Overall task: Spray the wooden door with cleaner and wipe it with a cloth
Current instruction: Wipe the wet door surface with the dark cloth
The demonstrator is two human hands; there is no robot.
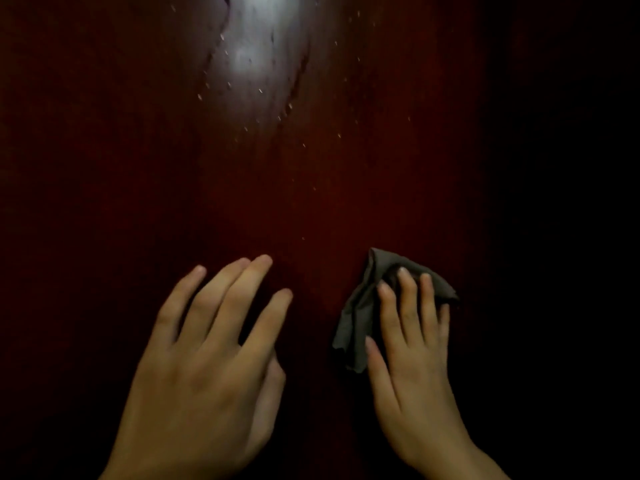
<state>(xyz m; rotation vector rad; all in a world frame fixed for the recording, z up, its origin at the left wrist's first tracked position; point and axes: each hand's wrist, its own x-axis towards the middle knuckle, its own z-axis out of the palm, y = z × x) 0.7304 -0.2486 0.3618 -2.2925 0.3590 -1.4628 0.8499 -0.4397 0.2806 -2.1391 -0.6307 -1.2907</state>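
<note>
**A:** Where's the cloth [356,317], and how is it held?

**B:** Near right, low on the door [104,133]. The right hand [412,348] lies over it with the fingers fairly straight. So the grip is released rather than clenched, and it is flat pressure that pins the cloth to the wood.

**A:** And the other one?

**B:** The left hand [207,341] is near left, with the grip released, the fingers spread and nothing in it. I can't tell whether it touches the door or hovers just off it.

**A:** How will that cloth behave?

**B:** It looks soft, thin and light. It's grey and crumpled, with folds sticking out past the fingertips and the thumb side. I'd expect it to bunch up or slide out under a flat palm. Gathering the loose left edge under the thumb should steady it.

**B:** The door itself looks hard and glossy, and probably slick where it's wet.

**A:** Wet where?

**B:** Droplets of cleaner [259,90] are scattered over the far centre, around a bright glare [252,46], with a few streaks beside them. They lie well apart from the cloth, so I'd judge the wiping has to travel up there.

**A:** Any container?

**B:** None shows in this view. The only cleaner I can see is what sits on the wood.
</note>
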